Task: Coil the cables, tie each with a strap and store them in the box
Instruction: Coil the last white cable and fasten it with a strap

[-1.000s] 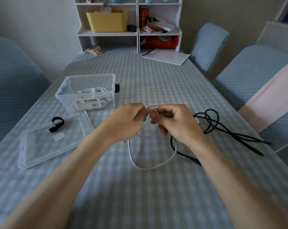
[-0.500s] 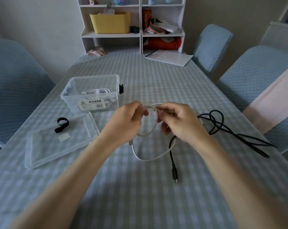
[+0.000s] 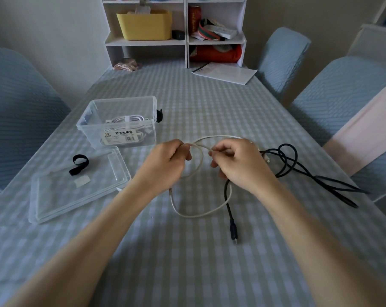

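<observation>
At the centre of the frame, the left hand (image 3: 167, 165) and the right hand (image 3: 236, 165) are raised over the blue-and-white checked tablecloth (image 3: 187, 262), each with fingers curled and pinching the thin white cable (image 3: 196, 214). The cable runs between the two hands in a loop, arcs over the top of the right hand and hangs in a lower curve that seems to rest on the cloth. A black cable (image 3: 298, 171) lies loosely tangled at right of centre, its plug end just below the white loop. Left of centre stands the clear plastic storage box (image 3: 121, 107), holding an already strapped white cable bundle (image 3: 126, 119). Below it, toward the left edge, lies the clear flat lid (image 3: 76, 196) with a black strap (image 3: 79, 163) and a small white strap (image 3: 82, 181) on it.
</observation>
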`<control>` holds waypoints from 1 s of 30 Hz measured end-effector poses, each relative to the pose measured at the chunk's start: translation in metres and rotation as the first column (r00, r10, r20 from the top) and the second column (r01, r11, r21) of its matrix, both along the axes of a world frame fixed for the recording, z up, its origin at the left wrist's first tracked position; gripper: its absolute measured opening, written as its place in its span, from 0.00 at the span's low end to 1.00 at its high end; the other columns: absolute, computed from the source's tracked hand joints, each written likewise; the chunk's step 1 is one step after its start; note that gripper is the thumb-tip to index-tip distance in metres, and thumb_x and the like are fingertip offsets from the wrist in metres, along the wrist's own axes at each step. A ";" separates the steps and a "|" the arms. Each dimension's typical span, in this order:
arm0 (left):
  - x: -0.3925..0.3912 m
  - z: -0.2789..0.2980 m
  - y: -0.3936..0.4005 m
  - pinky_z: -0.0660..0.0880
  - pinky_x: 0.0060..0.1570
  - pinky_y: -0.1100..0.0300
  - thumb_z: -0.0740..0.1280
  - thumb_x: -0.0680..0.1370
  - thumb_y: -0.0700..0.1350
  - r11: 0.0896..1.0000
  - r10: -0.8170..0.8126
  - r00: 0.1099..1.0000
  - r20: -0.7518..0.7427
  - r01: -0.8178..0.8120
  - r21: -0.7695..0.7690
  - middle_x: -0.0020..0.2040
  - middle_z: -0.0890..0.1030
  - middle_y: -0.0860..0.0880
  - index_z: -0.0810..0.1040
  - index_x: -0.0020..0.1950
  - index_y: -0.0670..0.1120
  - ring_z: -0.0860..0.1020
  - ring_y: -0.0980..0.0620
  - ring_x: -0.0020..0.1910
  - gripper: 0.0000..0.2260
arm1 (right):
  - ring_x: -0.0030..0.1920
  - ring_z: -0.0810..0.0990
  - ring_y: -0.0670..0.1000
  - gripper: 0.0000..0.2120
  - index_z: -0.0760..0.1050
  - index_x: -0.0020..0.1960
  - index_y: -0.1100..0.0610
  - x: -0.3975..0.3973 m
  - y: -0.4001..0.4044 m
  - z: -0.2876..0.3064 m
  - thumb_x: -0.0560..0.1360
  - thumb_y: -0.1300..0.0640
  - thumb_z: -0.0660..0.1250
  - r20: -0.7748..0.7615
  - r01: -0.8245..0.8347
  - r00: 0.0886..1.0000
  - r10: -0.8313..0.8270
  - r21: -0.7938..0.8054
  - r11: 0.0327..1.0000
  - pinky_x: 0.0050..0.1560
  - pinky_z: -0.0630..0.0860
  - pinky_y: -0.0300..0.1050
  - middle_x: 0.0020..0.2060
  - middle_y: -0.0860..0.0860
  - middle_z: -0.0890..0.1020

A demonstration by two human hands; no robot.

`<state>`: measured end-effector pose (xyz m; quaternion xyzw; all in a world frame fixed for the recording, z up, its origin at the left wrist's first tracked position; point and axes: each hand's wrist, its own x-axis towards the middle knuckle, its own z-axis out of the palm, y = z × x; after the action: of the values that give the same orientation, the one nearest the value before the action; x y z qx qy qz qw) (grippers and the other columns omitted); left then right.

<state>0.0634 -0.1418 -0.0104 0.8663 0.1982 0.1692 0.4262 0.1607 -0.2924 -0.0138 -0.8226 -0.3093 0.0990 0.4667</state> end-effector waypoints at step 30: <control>0.003 0.004 -0.017 0.71 0.26 0.59 0.55 0.85 0.42 0.553 0.328 0.943 0.064 -0.136 -0.822 0.30 0.72 0.48 0.72 0.41 0.43 0.70 0.50 0.26 0.14 | 0.48 0.84 0.56 0.20 0.77 0.61 0.53 -0.021 -0.005 0.009 0.75 0.70 0.61 -0.372 -0.206 0.893 0.254 0.164 0.965 0.47 0.80 0.50 0.44 0.50 0.87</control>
<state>0.0660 -0.1589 -0.0066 0.5205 0.3201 0.2060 0.7643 0.1400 -0.2976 -0.0051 -0.7143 -0.3110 0.2965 0.5524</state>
